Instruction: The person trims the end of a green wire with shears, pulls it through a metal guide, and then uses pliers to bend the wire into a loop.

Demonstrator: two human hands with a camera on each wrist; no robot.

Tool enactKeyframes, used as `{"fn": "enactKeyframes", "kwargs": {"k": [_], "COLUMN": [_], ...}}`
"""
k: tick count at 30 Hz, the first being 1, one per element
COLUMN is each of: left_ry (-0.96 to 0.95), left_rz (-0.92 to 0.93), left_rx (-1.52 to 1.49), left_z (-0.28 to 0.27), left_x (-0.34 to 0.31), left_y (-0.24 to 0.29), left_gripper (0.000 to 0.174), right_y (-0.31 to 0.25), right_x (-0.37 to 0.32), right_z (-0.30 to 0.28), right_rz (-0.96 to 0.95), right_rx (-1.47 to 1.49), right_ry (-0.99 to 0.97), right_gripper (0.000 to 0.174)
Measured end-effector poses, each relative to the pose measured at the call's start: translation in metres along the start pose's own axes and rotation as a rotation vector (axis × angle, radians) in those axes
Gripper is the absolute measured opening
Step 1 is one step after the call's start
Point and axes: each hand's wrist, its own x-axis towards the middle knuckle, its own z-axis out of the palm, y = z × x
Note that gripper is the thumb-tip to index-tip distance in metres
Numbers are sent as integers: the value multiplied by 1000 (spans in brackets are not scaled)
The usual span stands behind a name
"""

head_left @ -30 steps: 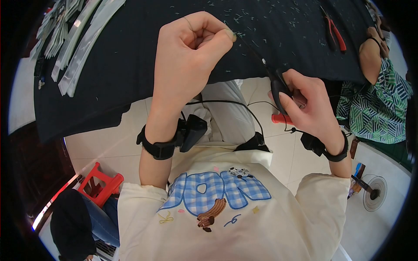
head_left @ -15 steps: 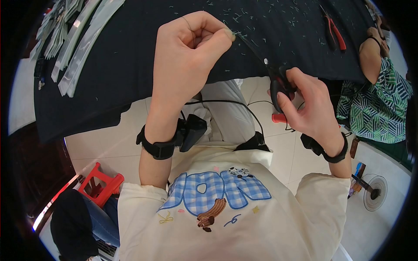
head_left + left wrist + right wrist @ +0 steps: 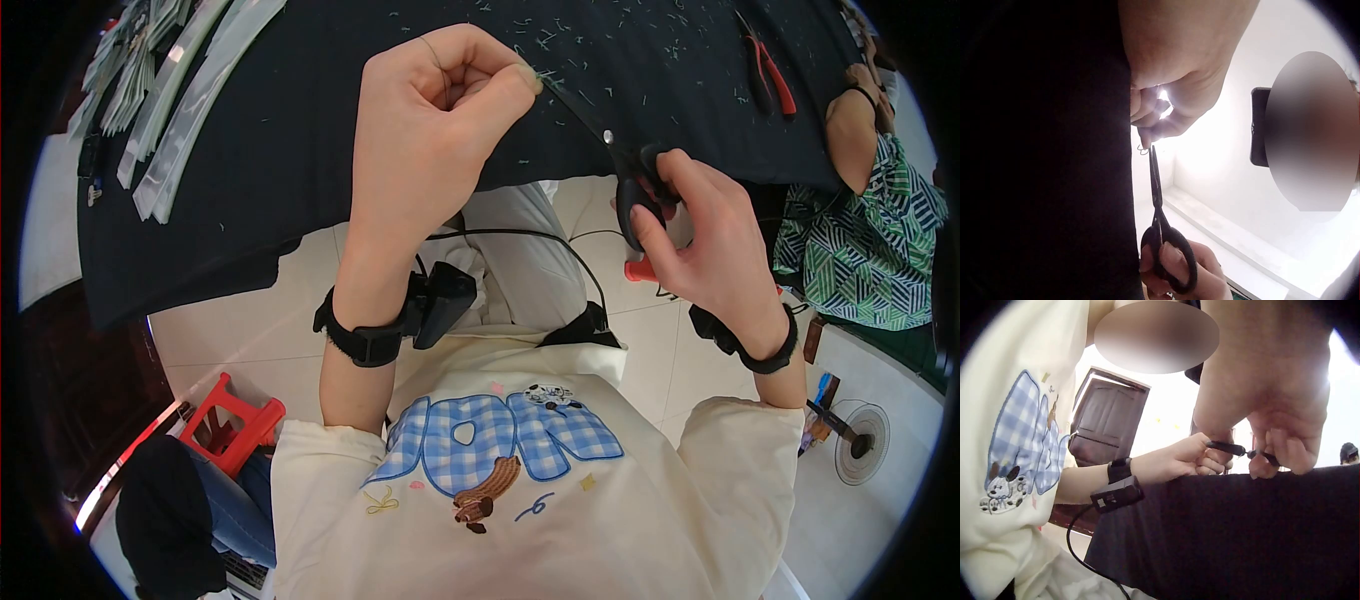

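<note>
As seen from above, find a black-clothed table [image 3: 300,150] filling the far half, with pale strips [image 3: 190,100] far left and red pliers [image 3: 770,80] far right. Next, see the left hand [image 3: 430,130] clenched above the near table edge, thumb and forefinger pinching a tiny wire piece [image 3: 1142,150]. To its right, note the right hand [image 3: 710,250], fingers curled through the loops of black scissors [image 3: 625,175]. Against 1 second ago, notice those loops shifted slightly farther and more exposed, blades together, tip at the pinch. Judge 1 snip just finished or being lined up. Lastly, spot green clippings [image 3: 560,40] littering the cloth.
</note>
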Motion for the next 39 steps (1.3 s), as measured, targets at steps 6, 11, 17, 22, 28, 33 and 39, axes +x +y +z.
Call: {"fn": "enactKeyframes", "kwargs": {"k": [6,11,17,22,28,33,39], "left_ry": [12,13,19,30,26,22,33], "left_rz": [18,33,23,-7,0,12,21], "left_rx": [-26,-12,-12,-40,-52,-54,-42], "left_z": [0,1,0,1,0,0,1], "left_x": [1,0,1,1,1,1,1], "left_y": [0,-2,-2,-1,-1,-2,-2], "left_gripper": [9,9,10,10,9,9,10], "right_y": [-2,-2,-4,-4,-6,-5,-5], "right_x": [0,-3,-4,-2,0,0,-1], "right_z": [-1,1,-1,-2,-1,1,1], "right_rz": [-2,-3,-35,-28,-48,-55,-68], "right_rx": [-38,-92,-108,-145,-153,-154,-150], "right_ry": [13,55,78,63,82,77,79], "right_gripper": [24,24,26,27,26,25,25]}}
